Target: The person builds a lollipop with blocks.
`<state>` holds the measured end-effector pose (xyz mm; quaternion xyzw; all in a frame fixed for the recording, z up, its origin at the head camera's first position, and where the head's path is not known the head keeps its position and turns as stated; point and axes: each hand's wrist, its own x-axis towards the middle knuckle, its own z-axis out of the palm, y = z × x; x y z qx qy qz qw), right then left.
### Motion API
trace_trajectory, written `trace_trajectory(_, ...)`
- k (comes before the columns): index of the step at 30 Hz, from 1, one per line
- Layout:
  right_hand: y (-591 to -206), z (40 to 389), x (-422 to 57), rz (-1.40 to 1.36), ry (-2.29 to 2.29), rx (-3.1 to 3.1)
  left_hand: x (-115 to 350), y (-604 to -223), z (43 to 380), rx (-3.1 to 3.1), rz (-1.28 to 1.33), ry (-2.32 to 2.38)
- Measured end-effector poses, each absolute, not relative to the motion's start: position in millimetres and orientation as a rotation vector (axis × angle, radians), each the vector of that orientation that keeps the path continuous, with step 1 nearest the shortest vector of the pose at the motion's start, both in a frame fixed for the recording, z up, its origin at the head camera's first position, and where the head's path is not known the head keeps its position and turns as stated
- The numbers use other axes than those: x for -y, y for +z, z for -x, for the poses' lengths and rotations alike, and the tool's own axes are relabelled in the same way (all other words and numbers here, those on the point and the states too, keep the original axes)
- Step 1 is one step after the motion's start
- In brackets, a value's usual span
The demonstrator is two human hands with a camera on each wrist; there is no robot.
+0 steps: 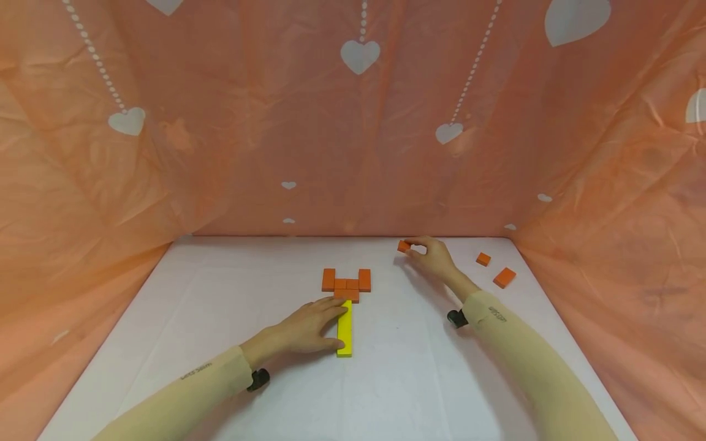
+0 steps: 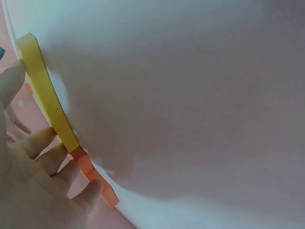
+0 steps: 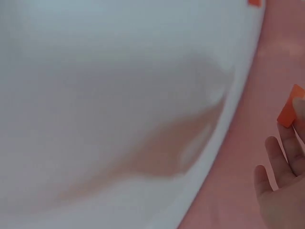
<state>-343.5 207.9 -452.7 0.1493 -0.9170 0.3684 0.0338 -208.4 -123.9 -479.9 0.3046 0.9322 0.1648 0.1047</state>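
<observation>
A long yellow block (image 1: pixel 344 334) lies lengthwise in the middle of the table, its far end against a group of orange blocks (image 1: pixel 346 296). My left hand (image 1: pixel 309 326) rests along its left side, thumb near the close end and loosely extended fingers near the far end. The left wrist view shows a seam across the yellow block (image 2: pixel 45 90), close to the orange pieces (image 2: pixel 102 186). At the back right, my right hand (image 1: pixel 432 257) pinches a small orange block (image 1: pixel 404 246) between thumb and fingers, held above the table.
Right of my right hand lie a small orange block (image 1: pixel 483 259) and a larger orange block (image 1: pixel 504 277). The white table (image 1: pixel 220 275) ends at a pink curtain (image 1: pixel 353 153) with white hearts, which also hangs at both sides.
</observation>
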Motion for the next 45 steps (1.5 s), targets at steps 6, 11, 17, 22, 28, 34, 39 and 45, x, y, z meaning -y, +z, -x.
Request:
trace_trajectory(6,-445.9,338.7,-172.0,-0.547,1.134,2.810,123.8,-479.3,207.3,-2.747,-0.895,0.487)
trace_trajectory(11,-448.8,337.2,-145.4,-0.638,1.127,2.805,124.6,-477.7,207.5,-2.745,-0.899,0.489)
trace_trajectory(17,-457.6,334.7,-118.0,-0.733,1.124,2.832,124.4,-478.2,207.9,-2.739,-0.900,0.489)
trace_trajectory(22,-465.0,334.2,-100.5,-0.814,1.097,2.844,124.2,-478.8,208.2,-2.739,-0.896,0.474)
trace_trajectory(28,-470.3,333.5,-86.3,-0.858,1.057,2.902,124.7,-477.0,207.8,-2.733,-0.903,0.468)
trace_trajectory(34,-473.8,332.8,-79.1,-0.886,1.047,2.948,125.4,-476.7,207.5,-2.734,-0.915,0.474)
trace_trajectory(39,-476.9,333.1,-77.3,-0.909,0.975,2.974,125.3,-477.6,208.2,-2.734,-0.916,0.474)
trace_trajectory(45,-478.9,333.7,-76.2,-0.927,0.936,2.996,126.0,-478.2,208.5,-2.732,-0.916,0.467)
